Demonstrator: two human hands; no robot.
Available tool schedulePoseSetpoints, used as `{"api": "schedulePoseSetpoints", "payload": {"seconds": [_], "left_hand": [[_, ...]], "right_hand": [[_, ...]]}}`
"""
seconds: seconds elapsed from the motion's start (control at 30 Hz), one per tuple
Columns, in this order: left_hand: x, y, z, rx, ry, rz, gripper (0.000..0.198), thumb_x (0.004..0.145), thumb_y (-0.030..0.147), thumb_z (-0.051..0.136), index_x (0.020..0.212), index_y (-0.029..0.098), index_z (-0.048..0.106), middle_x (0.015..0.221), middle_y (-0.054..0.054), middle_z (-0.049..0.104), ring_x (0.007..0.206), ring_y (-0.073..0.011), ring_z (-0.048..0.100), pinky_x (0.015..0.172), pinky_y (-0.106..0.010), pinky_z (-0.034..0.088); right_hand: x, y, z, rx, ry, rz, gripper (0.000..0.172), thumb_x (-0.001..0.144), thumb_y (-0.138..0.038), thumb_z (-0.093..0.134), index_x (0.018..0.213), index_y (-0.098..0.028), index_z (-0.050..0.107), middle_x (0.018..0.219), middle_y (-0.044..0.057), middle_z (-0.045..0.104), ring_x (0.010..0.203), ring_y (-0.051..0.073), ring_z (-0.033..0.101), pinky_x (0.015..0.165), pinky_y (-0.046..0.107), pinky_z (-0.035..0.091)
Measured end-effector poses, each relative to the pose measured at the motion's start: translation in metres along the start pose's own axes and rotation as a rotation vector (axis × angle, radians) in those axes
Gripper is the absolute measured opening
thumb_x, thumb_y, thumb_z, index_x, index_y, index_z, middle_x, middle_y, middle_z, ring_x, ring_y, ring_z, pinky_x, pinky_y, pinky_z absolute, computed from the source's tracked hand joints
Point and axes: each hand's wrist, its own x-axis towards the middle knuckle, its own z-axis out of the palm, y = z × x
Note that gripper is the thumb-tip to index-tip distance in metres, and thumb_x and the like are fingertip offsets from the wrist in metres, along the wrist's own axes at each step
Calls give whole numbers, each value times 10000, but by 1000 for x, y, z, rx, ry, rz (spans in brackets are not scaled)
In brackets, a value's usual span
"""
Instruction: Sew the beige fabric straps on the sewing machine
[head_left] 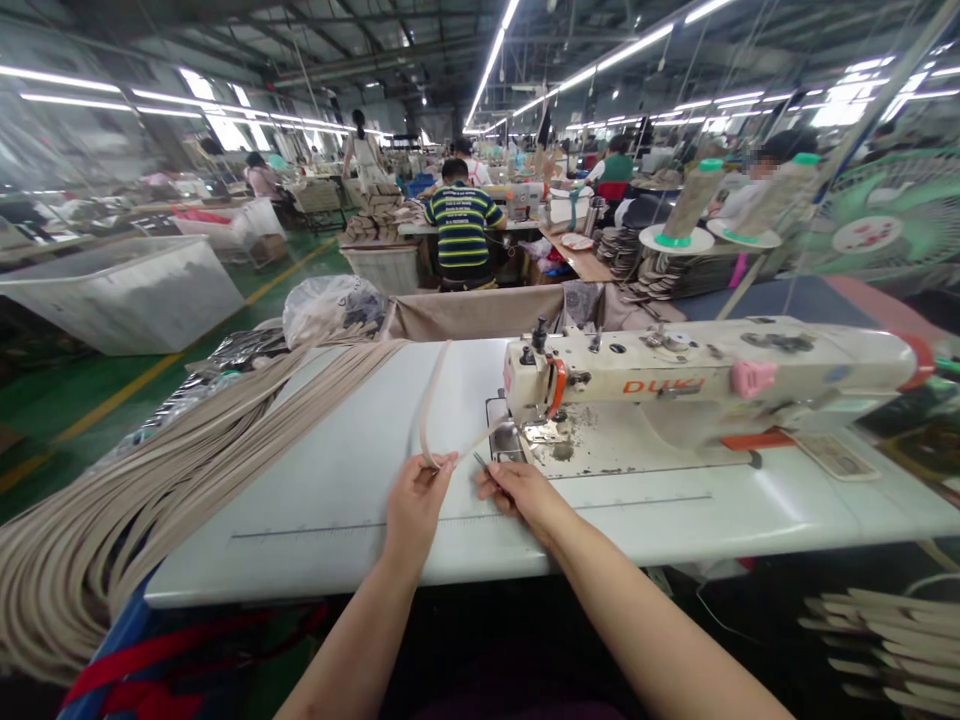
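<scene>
At the white sewing table (pixel 367 430), just in front of the machine's needle end, I am working with both hands close together but apart from each other. Left hand (pixel 414 500): thumb and fingertips are pinching together on a narrow beige strip (pixel 424 412). The strip is curving up from my grip and lying away toward the table's far edge. A thin pale length is running from near the fingertips toward the presser foot; I cannot tell whether it is the same strip. Right hand (pixel 521 492): fingers are curling closed around a small metal tool (pixel 481 460), its tip pointing toward the left hand; type unclear, mostly covered by the fingers. Both hands are hovering over or near a printed ruler scale (pixel 615 504); exact contact with the tabletop unclear. To my left, a thick bundle of beige strips (pixel 195 475) is draping over the table's side. To my right, the industrial sewing machine (pixel 720 385) is standing with a pink block (pixel 753 378) on its arm. Beyond, a person in a striped shirt (pixel 461 230) is sitting facing away.
</scene>
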Motion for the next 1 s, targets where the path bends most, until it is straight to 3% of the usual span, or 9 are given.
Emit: {"api": "schedulePoseSetpoints", "payload": {"seconds": [0.2,0.37,0.57,0.67,0.77,0.87,0.9,1.0], "left_hand": [[-11,0,-13,-5,11,23,301,861,439,759,960,183,636,1064,-112,751,1089,-250,714,1010,-395,557],[-15,5,-16,-34,29,0,290,855,423,768,958,190,629,1062,-106,747,1122,-268,704,1025,-413,552],[-21,7,-17,-24,-10,-30,285,846,426,775,949,193,646,1051,-106,752,1114,-278,706,997,-401,559],[-24,8,-19,15,-25,-18,280,854,429,767,953,194,653,1052,-107,753,1106,-277,707,983,-391,560],[-25,10,-25,43,4,-10,287,866,451,751,952,195,653,1037,-97,753,1066,-265,715,974,-389,563],[-23,11,-38,107,28,-22,303,886,481,723,959,195,655,1010,-89,749,1014,-249,714,945,-384,572],[-22,12,-43,111,28,-32,308,894,490,711,968,196,652,1018,-88,745,1015,-246,710,944,-386,572],[-20,10,-61,81,12,-74,333,890,509,705,996,199,641,1036,-82,729,1003,-237,698,927,-384,570]], "right_hand": [[6,-6,8,-16,-102,-5,594,691,-711,752,824,-133,709,612,-22,550,454,53,299,439,229,134],[4,-8,12,-63,-102,-57,549,744,-685,712,827,-142,698,605,-42,497,479,62,291,452,234,126],[0,-8,13,-174,-118,-117,566,812,-710,592,864,-153,684,607,-47,466,488,81,284,463,247,168],[-2,-12,12,-284,-110,-164,498,895,-630,496,859,-166,672,579,-57,416,501,99,290,490,253,220],[-8,-15,6,-418,-31,-238,318,925,-472,509,835,-194,634,638,-36,460,610,139,411,603,275,345],[-22,-13,-6,-737,177,-363,84,880,-281,622,902,-200,615,842,29,572,864,212,517,822,339,408],[-28,-11,-11,-929,269,-406,79,874,-224,627,947,-193,627,925,63,599,936,239,530,868,360,409],[-44,-1,-26,-1481,473,-436,311,906,-152,583,1210,-175,647,1099,142,639,1012,288,581,854,369,444]]}}
